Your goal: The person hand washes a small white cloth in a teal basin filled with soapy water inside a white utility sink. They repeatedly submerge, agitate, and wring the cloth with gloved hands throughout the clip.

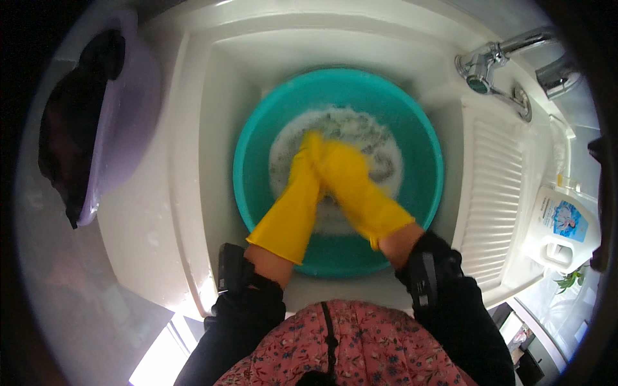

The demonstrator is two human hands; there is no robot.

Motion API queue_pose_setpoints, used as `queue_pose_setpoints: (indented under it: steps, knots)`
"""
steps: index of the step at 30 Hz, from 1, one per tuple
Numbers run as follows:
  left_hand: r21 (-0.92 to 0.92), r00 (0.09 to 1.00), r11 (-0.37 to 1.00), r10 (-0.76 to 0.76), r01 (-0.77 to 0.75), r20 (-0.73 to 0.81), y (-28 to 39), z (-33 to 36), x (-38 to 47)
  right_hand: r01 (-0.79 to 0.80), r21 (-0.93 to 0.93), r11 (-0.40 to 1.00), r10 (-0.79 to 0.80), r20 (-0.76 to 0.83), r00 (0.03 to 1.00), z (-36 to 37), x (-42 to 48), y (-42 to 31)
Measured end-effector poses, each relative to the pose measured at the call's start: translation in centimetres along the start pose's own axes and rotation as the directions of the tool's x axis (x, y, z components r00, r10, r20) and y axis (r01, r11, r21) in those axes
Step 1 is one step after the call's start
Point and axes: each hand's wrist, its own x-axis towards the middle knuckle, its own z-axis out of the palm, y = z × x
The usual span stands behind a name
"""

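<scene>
A round teal plastic basin sits inside a white laundry sink. Soapy water with white foam fills its bottom, and dark patches show through the suds. My left hand, in a yellow rubber glove, is pressed against my right hand over the foam, left of the basin's middle. The right one wears a matching yellow glove. Both are blurred, the fingers overlap, and whether anything lies between them is hidden.
A chrome faucet stands at the upper right, above the sink's ribbed washboard. A white detergent jug is at the right edge. On the left, dark cloth hangs over a lilac basin.
</scene>
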Motion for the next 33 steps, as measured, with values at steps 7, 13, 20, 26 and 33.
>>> queue_pose_setpoints:
  steps: [7,13,20,26,33]
  knots:
    - [0.042,0.998,0.998,-0.044,0.047,-0.049,0.3,0.2,-0.3,0.044,-0.333,0.942,-0.148,-0.296,0.944,2.3,2.6,3.6]
    - [0.684,0.925,0.722,0.18,0.108,-0.336,0.6,-2.7,1.7,0.084,-0.335,0.939,-0.235,-0.44,0.867,2.7,4.2,10.8]
    - [-0.114,0.953,0.993,-0.056,0.023,-0.299,1.1,-1.9,0.6,0.141,-0.034,0.989,-0.116,-0.763,0.636,6.5,3.2,6.1]
    - [-0.442,0.982,0.897,0.097,-0.015,0.163,3.9,1.8,-3.4,0.239,-0.277,0.931,-0.357,-0.548,0.756,3.4,-3.1,-4.5]
    - [0.147,0.944,0.956,0.21,-0.252,0.255,4.4,4.1,-4.0,0.196,-0.001,0.981,-0.166,-0.535,0.828,1.5,-1.0,-3.3]
